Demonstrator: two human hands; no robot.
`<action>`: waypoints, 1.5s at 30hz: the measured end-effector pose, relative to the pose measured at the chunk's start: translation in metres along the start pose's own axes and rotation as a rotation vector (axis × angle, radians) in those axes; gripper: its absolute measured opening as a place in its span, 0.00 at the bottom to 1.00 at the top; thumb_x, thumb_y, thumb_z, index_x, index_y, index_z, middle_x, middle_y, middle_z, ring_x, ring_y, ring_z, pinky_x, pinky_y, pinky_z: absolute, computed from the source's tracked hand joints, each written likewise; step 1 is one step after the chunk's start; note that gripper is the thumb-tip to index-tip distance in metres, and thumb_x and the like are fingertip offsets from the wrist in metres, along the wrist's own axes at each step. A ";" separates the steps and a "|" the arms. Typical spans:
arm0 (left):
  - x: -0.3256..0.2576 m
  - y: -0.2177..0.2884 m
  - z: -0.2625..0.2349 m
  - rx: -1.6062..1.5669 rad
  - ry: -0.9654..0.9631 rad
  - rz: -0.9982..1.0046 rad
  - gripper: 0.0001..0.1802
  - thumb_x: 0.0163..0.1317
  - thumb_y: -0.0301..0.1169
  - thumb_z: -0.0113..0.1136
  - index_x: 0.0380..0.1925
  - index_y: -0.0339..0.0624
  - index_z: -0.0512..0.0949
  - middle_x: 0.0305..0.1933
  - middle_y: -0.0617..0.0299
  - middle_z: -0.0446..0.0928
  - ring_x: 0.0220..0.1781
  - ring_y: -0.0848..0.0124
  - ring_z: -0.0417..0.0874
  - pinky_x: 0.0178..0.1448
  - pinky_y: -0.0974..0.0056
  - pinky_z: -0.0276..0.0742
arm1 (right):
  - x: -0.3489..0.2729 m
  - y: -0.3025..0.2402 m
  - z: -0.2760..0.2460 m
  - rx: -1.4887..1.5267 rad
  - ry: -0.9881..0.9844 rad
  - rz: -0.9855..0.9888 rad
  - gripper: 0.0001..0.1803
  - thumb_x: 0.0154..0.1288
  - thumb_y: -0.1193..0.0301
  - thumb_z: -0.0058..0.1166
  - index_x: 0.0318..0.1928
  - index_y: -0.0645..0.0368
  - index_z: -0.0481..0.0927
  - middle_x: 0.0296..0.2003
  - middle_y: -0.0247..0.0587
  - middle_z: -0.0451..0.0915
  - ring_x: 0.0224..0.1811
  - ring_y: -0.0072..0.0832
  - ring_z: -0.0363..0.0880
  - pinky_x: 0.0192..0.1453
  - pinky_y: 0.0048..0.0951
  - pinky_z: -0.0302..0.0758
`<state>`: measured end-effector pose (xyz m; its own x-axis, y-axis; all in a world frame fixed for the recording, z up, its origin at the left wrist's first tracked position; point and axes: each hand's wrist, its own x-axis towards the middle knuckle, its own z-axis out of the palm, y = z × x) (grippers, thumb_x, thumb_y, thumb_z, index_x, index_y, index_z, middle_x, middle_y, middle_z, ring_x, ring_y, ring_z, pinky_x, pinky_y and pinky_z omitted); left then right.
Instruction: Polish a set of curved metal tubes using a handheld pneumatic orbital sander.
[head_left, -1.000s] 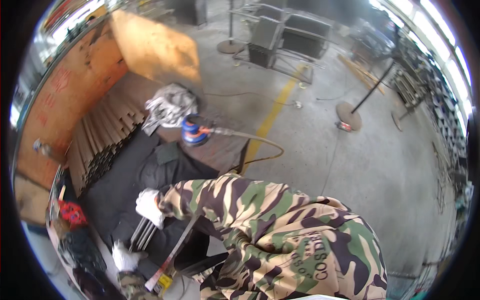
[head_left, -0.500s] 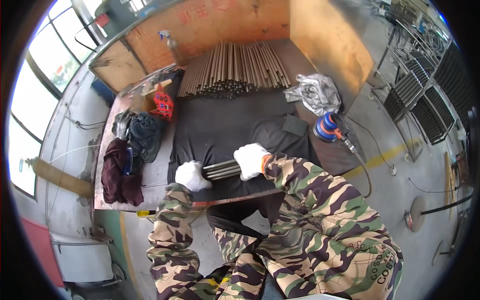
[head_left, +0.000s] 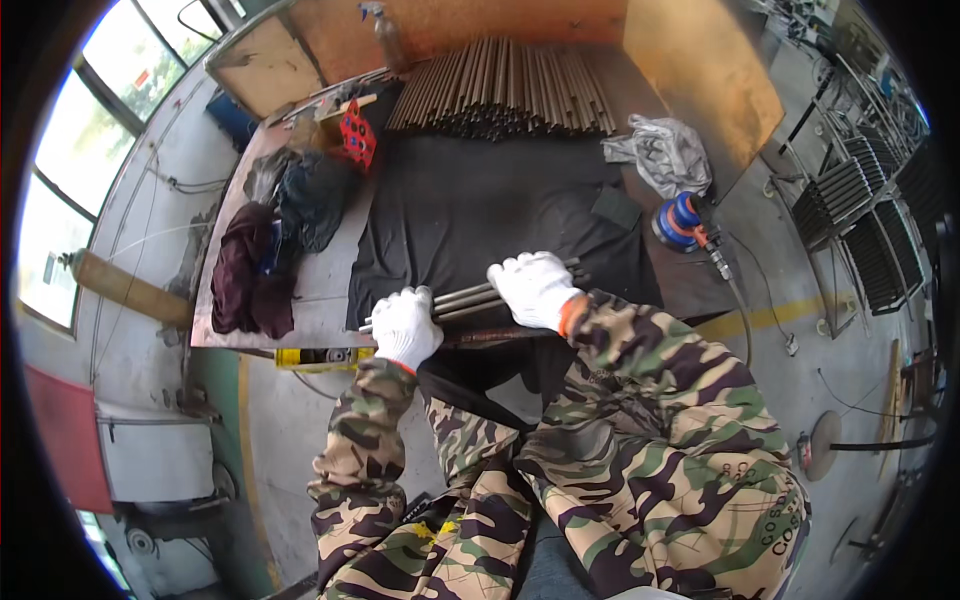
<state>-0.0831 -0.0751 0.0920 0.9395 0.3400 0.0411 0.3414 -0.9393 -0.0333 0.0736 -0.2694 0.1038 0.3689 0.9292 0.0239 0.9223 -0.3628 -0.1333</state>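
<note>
While both white-gloved hands rest on a small bundle of metal rods (head_left: 468, 296), the bundle lies crosswise at the near edge of the black mat (head_left: 500, 205) that covers the workbench (head_left: 310, 285). The left hand (head_left: 404, 325) is wrapped over the bundle's left end, fingers curled shut around the rods — the right hand (head_left: 535, 287) lies closed over them further along, toward their right end. At the mat's far edge a large stack of the same kind of rods (head_left: 500, 90) lies against a wooden backboard (head_left: 480, 20). Left of the mat sit crumpled dark cloths (head_left: 265, 250). Right of it are a grey plastic bag (head_left: 665, 150) and a blue-and-orange sander (head_left: 680, 222) — its hose trails down to the floor.
</note>
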 end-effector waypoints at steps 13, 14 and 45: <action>0.010 -0.015 -0.122 -0.254 1.055 0.186 0.38 0.44 0.33 0.75 0.61 0.40 0.79 0.61 0.47 0.76 0.66 0.43 0.76 0.73 0.38 0.71 | -0.003 0.008 -0.048 0.621 0.473 0.132 0.17 0.56 0.67 0.67 0.45 0.60 0.83 0.32 0.54 0.87 0.36 0.49 0.90 0.43 0.41 0.85; 0.007 -0.017 -0.097 -0.352 0.987 0.142 0.39 0.47 0.35 0.76 0.63 0.40 0.78 0.63 0.45 0.76 0.67 0.41 0.76 0.74 0.39 0.70 | 0.000 0.016 -0.051 0.594 0.476 0.139 0.16 0.55 0.68 0.68 0.42 0.62 0.82 0.27 0.49 0.85 0.29 0.38 0.88 0.38 0.36 0.83; -0.033 0.004 -0.020 -0.437 -0.027 -0.156 0.21 0.54 0.42 0.74 0.46 0.46 0.85 0.41 0.50 0.89 0.46 0.48 0.91 0.51 0.48 0.86 | 0.022 -0.094 0.040 2.524 0.380 0.501 0.11 0.69 0.82 0.61 0.49 0.61 0.80 0.42 0.49 0.87 0.46 0.42 0.88 0.54 0.46 0.86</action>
<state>-0.1137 -0.0907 0.1105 0.8802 0.4744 -0.0137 0.4405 -0.8060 0.3953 -0.0092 -0.2121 0.0773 0.6317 0.7161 -0.2967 -0.7573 0.4885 -0.4334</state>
